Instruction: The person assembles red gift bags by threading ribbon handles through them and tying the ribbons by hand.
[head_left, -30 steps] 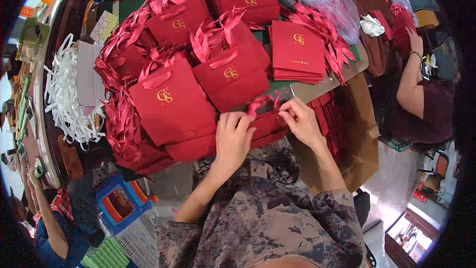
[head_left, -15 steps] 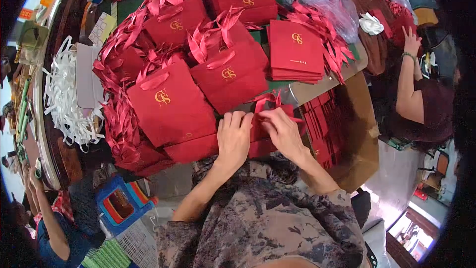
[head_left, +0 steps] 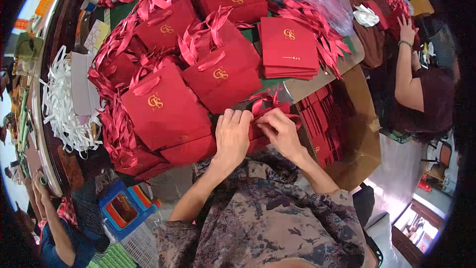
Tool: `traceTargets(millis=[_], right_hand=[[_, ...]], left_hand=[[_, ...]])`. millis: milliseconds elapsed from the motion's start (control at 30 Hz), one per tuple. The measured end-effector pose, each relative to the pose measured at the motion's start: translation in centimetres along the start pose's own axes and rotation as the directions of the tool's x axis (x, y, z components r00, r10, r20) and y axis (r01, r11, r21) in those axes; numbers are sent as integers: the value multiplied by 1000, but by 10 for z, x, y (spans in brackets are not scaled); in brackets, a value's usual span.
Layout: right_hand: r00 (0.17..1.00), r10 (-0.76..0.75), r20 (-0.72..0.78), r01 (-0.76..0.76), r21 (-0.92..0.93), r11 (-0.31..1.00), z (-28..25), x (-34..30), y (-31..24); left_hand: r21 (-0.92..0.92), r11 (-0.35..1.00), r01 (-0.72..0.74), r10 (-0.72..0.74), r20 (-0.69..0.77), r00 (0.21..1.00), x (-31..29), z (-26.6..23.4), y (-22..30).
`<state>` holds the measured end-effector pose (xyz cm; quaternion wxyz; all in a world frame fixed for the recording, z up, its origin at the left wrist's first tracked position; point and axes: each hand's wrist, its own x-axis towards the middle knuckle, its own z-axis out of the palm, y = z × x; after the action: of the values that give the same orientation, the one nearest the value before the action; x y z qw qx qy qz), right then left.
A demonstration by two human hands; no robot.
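At the table's near edge, my left hand (head_left: 232,138) and my right hand (head_left: 280,136) work close together on a small red paper gift bag (head_left: 257,133). Its red ribbon handle (head_left: 264,101) stands up just beyond my fingertips. The left fingers are curled over the bag's edge. Thumb and fingers of the right hand pinch at the ribbon beside them; the exact grip is partly hidden. Close to my left hand lies a stack of red gift bags (head_left: 166,106) with a gold emblem, and beyond it another stack (head_left: 223,77).
A flat pile of red bags (head_left: 290,49) lies right of centre. An open cardboard box (head_left: 364,134) holding several red bags stands at my right. White ribbon strips (head_left: 67,104) hang beside a pale box at left. Clear plastic wrap (head_left: 317,0) lies behind; co-workers' arms (head_left: 410,79) show at right and left.
The right hand's fingers have drawn in toward the left hand and pinch more tightly at the ribbon. The view has shifted slightly, so the bag stacks appear farther left.
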<state>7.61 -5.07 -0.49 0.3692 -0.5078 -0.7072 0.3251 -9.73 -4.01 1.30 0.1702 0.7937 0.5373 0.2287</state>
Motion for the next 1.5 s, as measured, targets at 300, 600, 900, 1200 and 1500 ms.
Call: traceTargets(millis=[300, 600, 900, 1200, 1500], right_hand=[[998, 15, -59, -19, -66, 998, 6, 1, 0], [991, 123, -57, -128, -91, 988, 9, 4, -15], [995, 76, -63, -82, -110, 991, 14, 2, -13], [981, 178, -71, -178, 2, 984, 11, 1, -12], [989, 142, -50, -145, -60, 988, 3, 0, -14]], left_hand=[[-122, 990, 74, -74, 6, 997, 4, 3, -6], [-246, 957, 153, -143, 59, 988, 0, 4, -11], [-336, 918, 213, -194, 89, 977, 2, 3, -11], [-372, 903, 217, -193, 100, 976, 3, 0, -10], [-357, 913, 196, -184, 68, 981, 0, -5, -8]])
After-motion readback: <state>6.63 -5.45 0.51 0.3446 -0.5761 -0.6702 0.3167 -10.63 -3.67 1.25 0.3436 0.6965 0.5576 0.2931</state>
